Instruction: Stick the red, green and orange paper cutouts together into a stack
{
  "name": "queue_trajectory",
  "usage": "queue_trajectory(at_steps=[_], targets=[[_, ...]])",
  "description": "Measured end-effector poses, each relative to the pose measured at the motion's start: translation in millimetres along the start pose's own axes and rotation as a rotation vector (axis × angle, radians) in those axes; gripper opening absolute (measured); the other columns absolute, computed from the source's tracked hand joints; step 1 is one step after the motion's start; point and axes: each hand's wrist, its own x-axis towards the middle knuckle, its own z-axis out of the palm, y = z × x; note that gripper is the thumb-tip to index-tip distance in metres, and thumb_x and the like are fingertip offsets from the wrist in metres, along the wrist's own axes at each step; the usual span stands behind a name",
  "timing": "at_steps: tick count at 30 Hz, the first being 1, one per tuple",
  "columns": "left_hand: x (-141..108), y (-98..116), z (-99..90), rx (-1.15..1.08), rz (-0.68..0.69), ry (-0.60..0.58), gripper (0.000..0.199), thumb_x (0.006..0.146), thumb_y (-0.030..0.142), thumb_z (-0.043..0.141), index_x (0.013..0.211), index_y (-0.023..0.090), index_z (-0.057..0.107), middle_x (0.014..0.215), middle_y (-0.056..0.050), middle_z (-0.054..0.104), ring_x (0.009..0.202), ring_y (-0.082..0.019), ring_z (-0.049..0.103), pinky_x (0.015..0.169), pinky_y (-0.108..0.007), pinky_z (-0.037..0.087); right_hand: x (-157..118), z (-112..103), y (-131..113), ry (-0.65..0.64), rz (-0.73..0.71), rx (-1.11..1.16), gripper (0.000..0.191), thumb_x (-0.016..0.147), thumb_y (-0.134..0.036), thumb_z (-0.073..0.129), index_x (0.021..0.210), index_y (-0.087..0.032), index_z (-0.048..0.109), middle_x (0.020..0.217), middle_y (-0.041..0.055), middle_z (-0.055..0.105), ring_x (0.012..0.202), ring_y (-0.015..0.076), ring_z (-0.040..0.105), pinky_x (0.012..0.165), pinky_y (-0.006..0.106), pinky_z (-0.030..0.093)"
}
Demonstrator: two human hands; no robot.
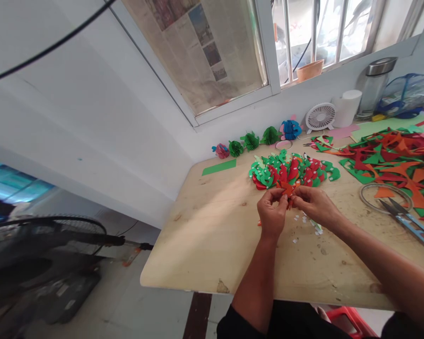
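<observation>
My left hand (pixel 271 207) and my right hand (pixel 313 203) meet over the middle of the wooden table, both pinching a small orange paper cutout (pixel 287 189) between thumbs and fingers. Fingers cover part of the cutout, so its full shape is hidden. Just beyond my hands lies a pile of green and red paper cutouts (pixel 292 169), many with small white squares on them. Little white paper bits (pixel 318 230) are scattered on the table by my right hand.
Scissors (pixel 406 219) and a tape-like ring (pixel 365 194) lie at the right, beside heaped paper scraps (pixel 410 155). Along the wall stand folded paper figures (pixel 250 140), a small white fan (pixel 320 117) and a glass bottle (pixel 373 89). A green paper strip (pixel 219 167) lies at the back left.
</observation>
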Motion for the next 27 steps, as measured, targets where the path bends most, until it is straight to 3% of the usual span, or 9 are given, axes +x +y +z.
queue_trajectory(at_steps=[7,12,18,23,27], targets=[[0.8,-2.1,0.4,-0.037,-0.027,0.021,0.016,0.068,0.024,0.064,0.081,0.013,0.065,0.071,-0.004,0.064,0.064,-0.012,0.059,0.063,-0.024,0.049,-0.3,0.3,-0.3,0.015,-0.038,-0.049,0.017,0.073,-0.026,0.046,0.063,-0.018,0.057,0.056,-0.0012,0.058,0.048,0.0113,0.049,0.046,0.022,0.035],[1.5,-5.2,-0.6,-0.042,-0.038,0.038,0.018,0.069,0.023,0.063,0.083,0.013,0.065,0.070,-0.003,0.064,0.064,-0.012,0.059,0.064,-0.023,0.048,-4.3,1.4,-5.5,0.122,-0.100,-0.181,0.015,0.075,-0.028,0.050,0.065,-0.019,0.057,0.056,-0.0010,0.060,0.049,0.0115,0.051,0.046,0.022,0.035],[3.0,-5.6,-2.5,-0.059,-0.065,0.027,0.021,0.069,0.023,0.062,0.088,0.013,0.065,0.072,-0.004,0.065,0.065,-0.012,0.060,0.063,-0.023,0.048,-8.6,4.0,-6.4,0.261,-0.274,-0.387,0.010,0.078,-0.027,0.052,0.073,-0.019,0.058,0.067,0.0016,0.065,0.057,0.0142,0.057,0.055,0.024,0.039],[3.8,-2.4,-2.5,-0.095,-0.103,0.020,0.024,0.068,0.021,0.063,0.091,0.013,0.064,0.066,-0.001,0.062,0.058,-0.010,0.057,0.056,-0.020,0.046,-8.0,5.1,-4.0,0.299,-0.405,-0.474,0.012,0.081,-0.025,0.051,0.074,-0.019,0.058,0.071,0.0032,0.066,0.061,0.0152,0.059,0.056,0.024,0.038],[3.9,-2.9,-2.7,-0.111,-0.086,0.007,0.025,0.069,0.020,0.062,0.092,0.013,0.063,0.068,-0.001,0.061,0.061,-0.010,0.057,0.060,-0.021,0.047,-7.6,4.9,-3.0,0.334,-0.471,-0.556,0.016,0.084,-0.026,0.051,0.073,-0.018,0.059,0.072,0.0045,0.066,0.065,0.0161,0.060,0.057,0.025,0.038]])
